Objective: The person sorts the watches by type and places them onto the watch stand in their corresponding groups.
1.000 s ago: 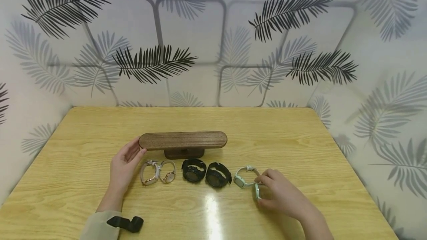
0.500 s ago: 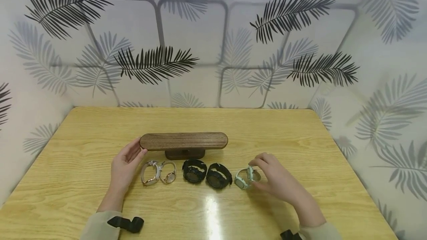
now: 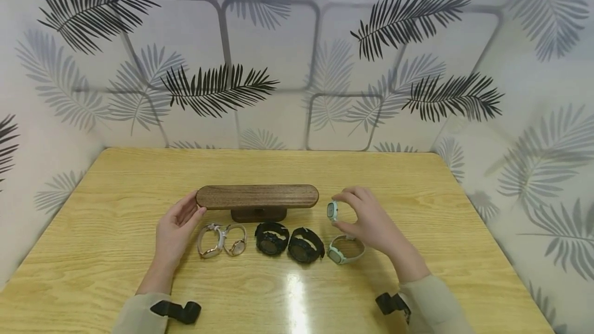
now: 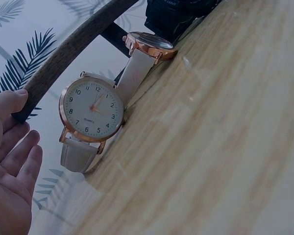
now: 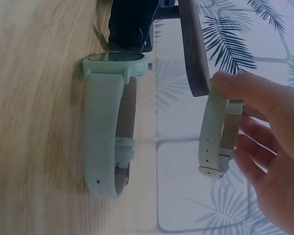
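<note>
A mint-green watch hangs above the bench, just beside the right end of a brown wooden stand, as a person's right hand pinches it in a narrow grip between thumb and fingers. The right wrist view shows its strap buckled into a loop. The left hand holds the stand's opposite end, its grip narrow about the long, rounded bar, which sits level on a short base. In front of the stand, watches line the bench: a second mint watch below the right hand, then two black watches side by side, a small rose-gold watch and, nearest the left hand, a large rose-gold watch with a pale strap and numbered white dial. Beige sleeves carry black wrist cameras. Behind the bench stands a pale wall printed with dark and grey leaves.
</note>
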Demonstrator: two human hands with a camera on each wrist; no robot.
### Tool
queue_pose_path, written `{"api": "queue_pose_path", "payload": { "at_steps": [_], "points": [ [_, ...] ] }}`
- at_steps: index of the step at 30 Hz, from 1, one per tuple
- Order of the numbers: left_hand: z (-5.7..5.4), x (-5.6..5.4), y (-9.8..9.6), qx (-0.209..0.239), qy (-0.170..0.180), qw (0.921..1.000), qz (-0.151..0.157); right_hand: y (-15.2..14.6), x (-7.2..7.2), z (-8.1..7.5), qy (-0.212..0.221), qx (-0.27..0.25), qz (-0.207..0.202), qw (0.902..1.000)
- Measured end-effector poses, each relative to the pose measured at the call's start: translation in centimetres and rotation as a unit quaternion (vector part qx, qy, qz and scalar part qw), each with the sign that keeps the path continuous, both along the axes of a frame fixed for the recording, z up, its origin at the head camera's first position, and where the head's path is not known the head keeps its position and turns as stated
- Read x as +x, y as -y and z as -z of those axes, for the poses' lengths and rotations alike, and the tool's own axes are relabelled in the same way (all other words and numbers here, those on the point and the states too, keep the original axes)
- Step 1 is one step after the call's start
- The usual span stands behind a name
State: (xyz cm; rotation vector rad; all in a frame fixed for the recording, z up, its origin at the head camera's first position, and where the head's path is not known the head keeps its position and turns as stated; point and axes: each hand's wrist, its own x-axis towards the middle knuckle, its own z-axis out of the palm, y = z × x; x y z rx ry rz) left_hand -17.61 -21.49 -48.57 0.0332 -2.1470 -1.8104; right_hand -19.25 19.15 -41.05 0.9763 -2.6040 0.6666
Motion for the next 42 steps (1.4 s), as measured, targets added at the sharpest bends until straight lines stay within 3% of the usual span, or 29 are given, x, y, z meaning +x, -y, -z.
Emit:
{"api": "queue_pose_path", "payload": {
  "at_steps": [5,15,32,39,42],
  "points": [
    [0.0,0.0,-0.1,0.003,-0.003,1.0,0.0,1.0,-1.2,0.4,-0.001,-0.033,-0.002,0.9994],
    [0.0,0.1,-0.1,0.008,-0.003,1.0,0.002,2.7,-2.7,1.5,0.087,-0.141,0.006,0.9862],
    [0.0,0.1,0.0,-0.004,-0.005,1.0,0.006,4.2,-3.8,2.6,0.129,-0.198,-0.013,0.9715],
    [0.1,0.1,0.1,-0.008,-0.005,0.9999,0.008,4.2,-4.1,2.7,0.187,-0.233,-0.034,0.9538],
    [0.1,0.1,0.1,-0.006,-0.004,0.9999,0.009,4.1,-4.2,2.8,0.195,-0.231,-0.037,0.9524]
  ]
}}
